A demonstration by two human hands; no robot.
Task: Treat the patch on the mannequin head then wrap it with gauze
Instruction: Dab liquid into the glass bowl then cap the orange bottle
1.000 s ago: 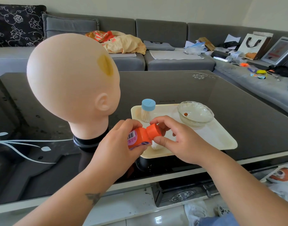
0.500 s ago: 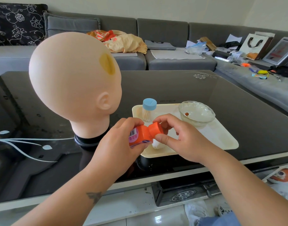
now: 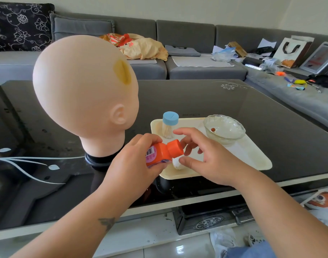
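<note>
The mannequin head [image 3: 85,86] stands on the left of the dark glass worktop [image 3: 271,131], its yellow patch [image 3: 122,72] high on the right side. Just near and right of it, the left hand [image 3: 133,164] grips an orange bottle [image 3: 160,152] tilted with its cap [image 3: 175,148] pointing right. The right hand [image 3: 206,161] is beside the cap, fingers spread and loosely curved, not gripping it. Behind them a cream tray [image 3: 252,155] carries a blue-lidded jar [image 3: 169,124] of swabs and a glass bowl [image 3: 224,128].

Mannequin head [image 3: 85,90] stands left of tray [image 3: 252,161] holding bowl [image 3: 224,129].
</note>
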